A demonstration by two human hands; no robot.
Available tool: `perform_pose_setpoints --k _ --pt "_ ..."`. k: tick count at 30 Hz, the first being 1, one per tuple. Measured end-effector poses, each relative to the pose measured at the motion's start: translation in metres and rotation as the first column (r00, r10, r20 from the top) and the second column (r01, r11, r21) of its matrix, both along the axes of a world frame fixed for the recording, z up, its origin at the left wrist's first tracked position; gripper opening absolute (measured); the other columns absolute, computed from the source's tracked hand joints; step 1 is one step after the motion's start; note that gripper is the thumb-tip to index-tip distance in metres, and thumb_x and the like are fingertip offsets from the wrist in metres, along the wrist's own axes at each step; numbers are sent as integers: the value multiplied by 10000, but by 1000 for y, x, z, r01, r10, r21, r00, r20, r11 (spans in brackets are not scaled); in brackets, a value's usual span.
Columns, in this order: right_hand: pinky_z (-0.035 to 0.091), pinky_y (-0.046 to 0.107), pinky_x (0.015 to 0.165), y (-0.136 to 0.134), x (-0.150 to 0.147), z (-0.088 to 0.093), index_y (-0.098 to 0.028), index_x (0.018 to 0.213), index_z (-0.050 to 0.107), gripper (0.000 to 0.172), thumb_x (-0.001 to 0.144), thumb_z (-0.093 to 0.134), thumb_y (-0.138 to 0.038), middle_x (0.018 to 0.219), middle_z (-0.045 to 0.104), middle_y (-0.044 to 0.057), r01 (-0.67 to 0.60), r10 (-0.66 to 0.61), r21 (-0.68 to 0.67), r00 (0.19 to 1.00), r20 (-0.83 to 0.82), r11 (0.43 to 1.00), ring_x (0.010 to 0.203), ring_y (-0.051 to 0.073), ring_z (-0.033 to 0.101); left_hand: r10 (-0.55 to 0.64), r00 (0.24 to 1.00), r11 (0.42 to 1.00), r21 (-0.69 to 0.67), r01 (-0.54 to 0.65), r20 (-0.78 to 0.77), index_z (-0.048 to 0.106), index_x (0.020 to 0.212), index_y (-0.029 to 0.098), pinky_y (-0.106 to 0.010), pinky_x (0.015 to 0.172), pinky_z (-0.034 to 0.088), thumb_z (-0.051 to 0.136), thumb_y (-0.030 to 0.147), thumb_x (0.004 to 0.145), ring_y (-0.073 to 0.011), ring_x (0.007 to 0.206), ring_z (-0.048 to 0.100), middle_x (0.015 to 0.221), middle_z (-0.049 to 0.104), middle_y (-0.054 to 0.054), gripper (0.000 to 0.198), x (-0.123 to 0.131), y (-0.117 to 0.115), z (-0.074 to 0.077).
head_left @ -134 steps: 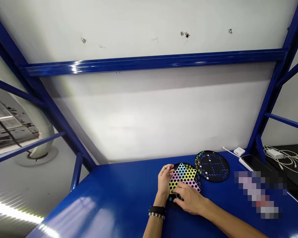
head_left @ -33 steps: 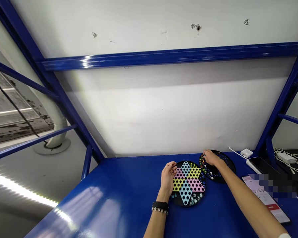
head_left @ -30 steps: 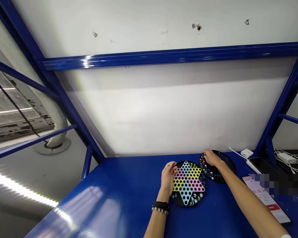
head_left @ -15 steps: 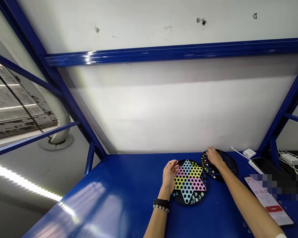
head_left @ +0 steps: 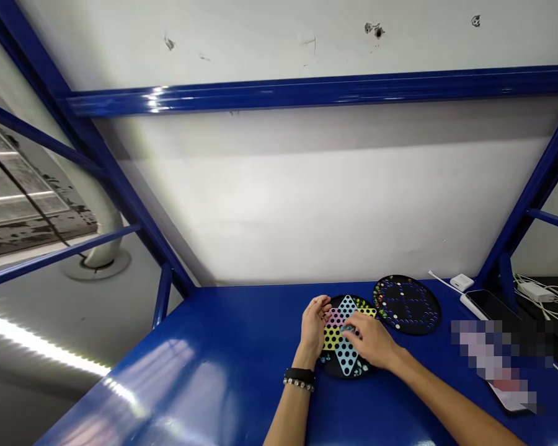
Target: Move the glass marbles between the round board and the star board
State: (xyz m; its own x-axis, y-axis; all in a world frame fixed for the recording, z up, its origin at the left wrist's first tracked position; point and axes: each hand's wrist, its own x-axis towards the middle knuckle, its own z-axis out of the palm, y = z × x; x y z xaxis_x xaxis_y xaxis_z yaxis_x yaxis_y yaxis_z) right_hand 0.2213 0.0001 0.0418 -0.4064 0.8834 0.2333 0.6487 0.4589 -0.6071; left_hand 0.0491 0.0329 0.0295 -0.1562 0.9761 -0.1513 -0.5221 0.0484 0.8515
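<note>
The right hand's (head_left: pixel 371 341) grip is closed, pinching a small teal glass marble (head_left: pixel 348 328) above the round black star-patterned Chinese checkers board (head_left: pixel 331 367); the left hand (head_left: pixel 313 325) lies half-open against the board's edge, holding nothing.

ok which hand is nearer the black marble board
Right hand: over the star board, just left of the black marble board. Left hand: farther off, at the star board's left edge.
</note>
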Motion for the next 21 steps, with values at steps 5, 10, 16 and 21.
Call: perform_pose_setpoints --k 5,10,16,21 --pt "471 285 819 -34 -38 -4 -202 974 679 171 907 560 -306 973 678 49 -131 130 -10 968 214 991 913 193 634 17 1000 1000 -16 -17 23 690 847 179 -256 694 485 793 446 640 -135 756 634 936 702 -48 354 -2 1 -1" --pt "482 300 807 -38 -39 -10 -204 1042 670 223 906 558 -341 1030 657 55 -93 96 -25 963 253 995 906 201 626 31 999 999 -8 -31 27 687 851 176 -241 661 487 803 453 628 -137 764 625 953 690 -59 375 -3 1 1" --pt "470 312 881 -53 -30 -11 -224 1088 658 231 901 571 -329 1034 634 41 -124 124 -9 979 164 992 965 193 592 12 1000 1000 2 -12 11 677 854 168 -238 664 493 800 475 618 -132 760 619 936 680 -53 406 -2 0 3" --pt "465 339 913 -39 -3 -11 -223 1113 637 251 877 578 -286 1057 613 60 38 -40 82 999 23 996 990 210 577 52 995 999 17 -51 -81 652 863 171 -240 655 487 748 498 646 -139 756 628 934 681 -59 405 -1 2 -1"
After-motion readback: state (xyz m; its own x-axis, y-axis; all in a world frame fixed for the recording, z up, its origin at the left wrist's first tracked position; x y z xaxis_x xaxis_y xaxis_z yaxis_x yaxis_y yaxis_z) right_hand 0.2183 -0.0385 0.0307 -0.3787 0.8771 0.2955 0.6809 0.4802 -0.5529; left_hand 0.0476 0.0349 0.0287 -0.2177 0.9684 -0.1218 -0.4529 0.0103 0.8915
